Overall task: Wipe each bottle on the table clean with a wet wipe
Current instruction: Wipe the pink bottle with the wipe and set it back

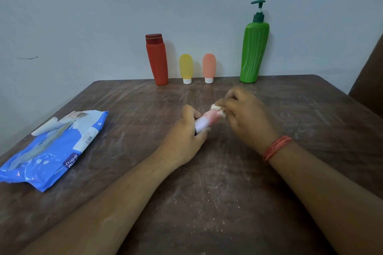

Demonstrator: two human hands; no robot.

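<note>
My left hand grips a small pink bottle by its white cap end, held sideways above the middle of the table. My right hand pinches a crumpled white wet wipe against the bottle's pink end. Four more bottles stand in a row at the table's far edge by the wall: a red bottle, a small yellow bottle, a small salmon-pink bottle and a tall green pump bottle.
A blue pack of wet wipes lies at the left of the brown wooden table, with a white rolled piece on top of it. The dusty tabletop is streaked. A dark chair back rises at the right edge.
</note>
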